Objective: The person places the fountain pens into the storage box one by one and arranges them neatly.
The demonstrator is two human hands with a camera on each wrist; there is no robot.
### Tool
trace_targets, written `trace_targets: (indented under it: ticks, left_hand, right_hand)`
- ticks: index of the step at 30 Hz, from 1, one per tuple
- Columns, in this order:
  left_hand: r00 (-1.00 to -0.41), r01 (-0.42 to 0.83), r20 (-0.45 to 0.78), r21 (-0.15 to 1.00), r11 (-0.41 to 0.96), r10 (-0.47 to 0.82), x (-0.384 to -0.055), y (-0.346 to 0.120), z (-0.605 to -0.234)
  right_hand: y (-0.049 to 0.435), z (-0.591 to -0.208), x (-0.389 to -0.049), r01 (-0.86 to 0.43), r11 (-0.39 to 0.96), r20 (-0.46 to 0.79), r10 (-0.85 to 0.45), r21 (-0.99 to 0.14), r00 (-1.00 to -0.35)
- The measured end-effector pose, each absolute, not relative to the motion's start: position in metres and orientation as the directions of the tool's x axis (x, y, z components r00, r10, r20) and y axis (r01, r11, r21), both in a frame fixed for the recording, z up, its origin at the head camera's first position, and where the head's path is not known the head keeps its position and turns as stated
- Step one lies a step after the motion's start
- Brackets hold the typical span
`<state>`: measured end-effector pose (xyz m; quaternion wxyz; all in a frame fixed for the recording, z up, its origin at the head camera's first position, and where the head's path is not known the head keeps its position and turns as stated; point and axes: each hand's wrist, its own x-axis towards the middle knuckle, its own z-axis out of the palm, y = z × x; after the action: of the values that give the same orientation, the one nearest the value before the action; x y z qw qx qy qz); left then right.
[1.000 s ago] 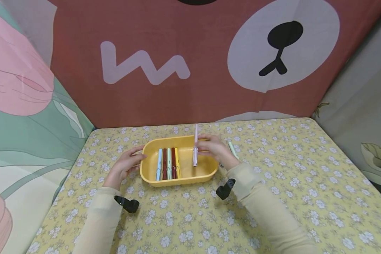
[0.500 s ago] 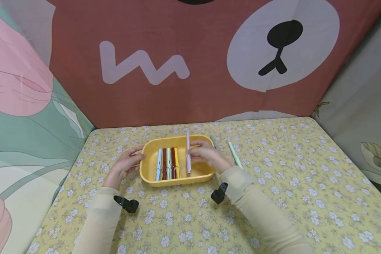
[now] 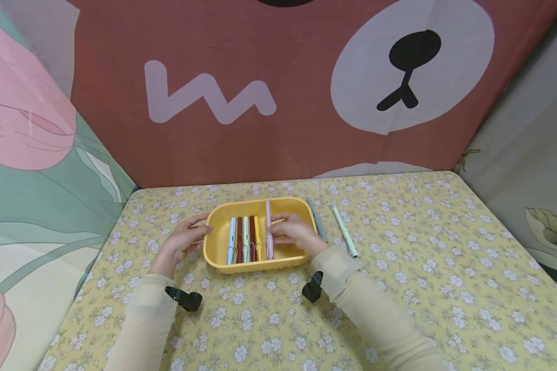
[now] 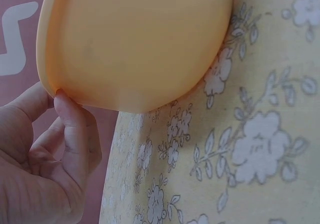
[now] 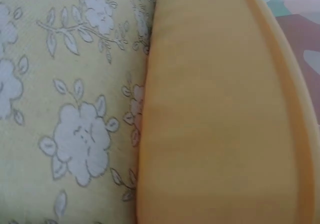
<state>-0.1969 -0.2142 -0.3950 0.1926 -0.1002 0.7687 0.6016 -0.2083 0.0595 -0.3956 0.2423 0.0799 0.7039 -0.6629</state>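
Observation:
A yellow plastic box (image 3: 212,257) stands on the table; my left hand (image 3: 184,241) pinches its left rim between thumb and fingers, as the left wrist view shows on the box's corner (image 4: 135,49). Inside, from left to right, lie a light blue pen (image 3: 231,239), a dark red pen, a light green pen (image 3: 246,237), another dark red pen and a yellow pen (image 3: 258,239). My right hand (image 3: 292,229) reaches over the right rim and holds a lilac pen (image 3: 269,247) low inside the box, right of the yellow one. The box's outer wall (image 5: 220,114) hides the right hand in the right wrist view.
Outside the box on the right, a grey-blue pen (image 3: 316,219) lies by the rim, and a light green pen (image 3: 345,232) lies farther right. A floral cloth (image 3: 260,330) covers the table. A reddish-brown printed curtain (image 3: 204,154) hangs behind it.
My right hand has carried the lilac pen left and lowered it into the box, beside the yellow pen. The grey-blue pen has come into sight. My left hand stays at the rim.

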Motion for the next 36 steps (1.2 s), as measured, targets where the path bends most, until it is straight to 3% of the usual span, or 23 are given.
trace_targets:
  ticks: [36]
  left_hand:
    - [-0.911,-0.377,-0.409,0.882,0.283,0.06,-0.198,-0.213,-0.395]
  right_hand:
    - [0.046,-0.408,-0.205,0.458,0.204,-0.494,-0.194,-0.865,-0.847]
